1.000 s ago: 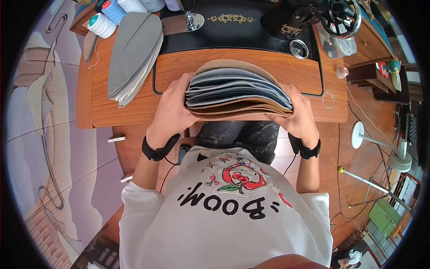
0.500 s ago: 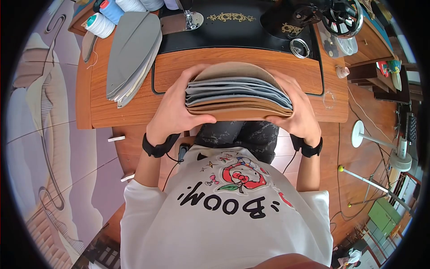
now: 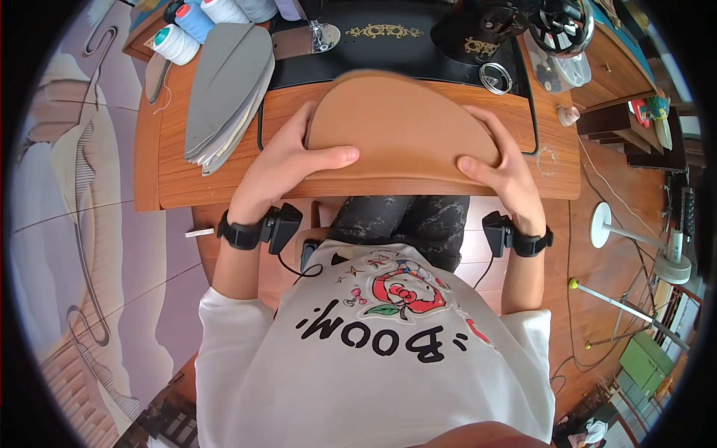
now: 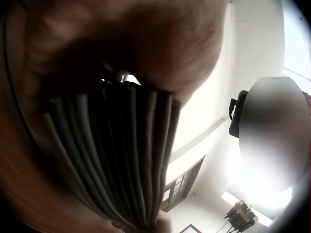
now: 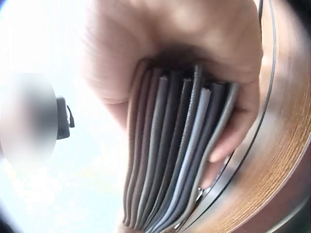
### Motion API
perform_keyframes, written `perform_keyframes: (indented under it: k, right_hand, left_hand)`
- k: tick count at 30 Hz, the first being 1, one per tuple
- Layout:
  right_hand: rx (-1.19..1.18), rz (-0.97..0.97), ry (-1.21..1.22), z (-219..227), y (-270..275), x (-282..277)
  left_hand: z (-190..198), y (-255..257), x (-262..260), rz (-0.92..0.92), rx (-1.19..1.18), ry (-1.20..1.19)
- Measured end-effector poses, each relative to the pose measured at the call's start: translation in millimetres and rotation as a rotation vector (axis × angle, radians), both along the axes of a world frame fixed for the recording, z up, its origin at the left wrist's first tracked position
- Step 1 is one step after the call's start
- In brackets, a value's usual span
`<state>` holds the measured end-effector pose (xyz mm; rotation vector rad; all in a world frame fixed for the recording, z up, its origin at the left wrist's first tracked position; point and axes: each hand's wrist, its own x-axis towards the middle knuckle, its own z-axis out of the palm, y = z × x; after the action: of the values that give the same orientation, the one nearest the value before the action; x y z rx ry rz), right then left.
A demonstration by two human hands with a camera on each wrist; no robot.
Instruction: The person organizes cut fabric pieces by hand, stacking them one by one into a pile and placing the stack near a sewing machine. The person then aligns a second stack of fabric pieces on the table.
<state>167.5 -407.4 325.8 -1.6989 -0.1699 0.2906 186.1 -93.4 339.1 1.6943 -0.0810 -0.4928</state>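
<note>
Both hands hold a stack of curved leather pieces (image 3: 399, 131) by its two ends, over the front part of the sewing table. A smooth brown piece faces up in the head view. My left hand (image 3: 287, 160) grips the left end, thumb lying on the brown face. At the opposite end my right hand (image 3: 511, 168) does the same, its fingers behind the stack. In the right wrist view the layered edges (image 5: 170, 141) show brown sheets, then grey and dark ones, slightly fanned. The left wrist view shows similar dark layers (image 4: 116, 150) under the palm.
A pile of grey cut pieces (image 3: 230, 89) lies left on the wooden tabletop (image 3: 168, 175). Thread spools (image 3: 177, 46) stand behind it. The black sewing machine (image 3: 467, 33) spans the back, with a metal ring (image 3: 495, 78) near it and a small spool (image 3: 567, 115) at right.
The stack has tipped so its brown face, rather than its layered edges, shows in the head view. Both thumbs now lie across that face, and the wrists have turned outward.
</note>
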Motion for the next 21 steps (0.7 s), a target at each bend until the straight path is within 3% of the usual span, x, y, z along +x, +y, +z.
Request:
perform_keyframes:
  k: [3,7,10,12,19,21]
  right_hand:
    - [0.029,-0.051,0.073,4,-1,1]
    - [0.03,-0.11,-0.005,0,-1,-2]
    - [-0.216,-0.198,-0.262,-15,2,-3]
    - [-0.25,-0.233,-0.317,-16,6,-4]
    - [-0.499,-0.293,-0.456,-6,15,-10]
    - [-0.56,-0.296,-0.454,-3,17,-11]
  left_hand:
    - [-6,4,1,-0.018,0.034,0.132]
    - [-7,3,-1,0.016,0.037,0.08]
    - [-9,3,7,-0.001,0.113,-0.018]
    - [-14,7,15,0.03,0.299,-0.094]
    - [15,-10,-7,0.159,0.526,-0.247]
    - [17,-14,-12,0.145,0.72,-0.791]
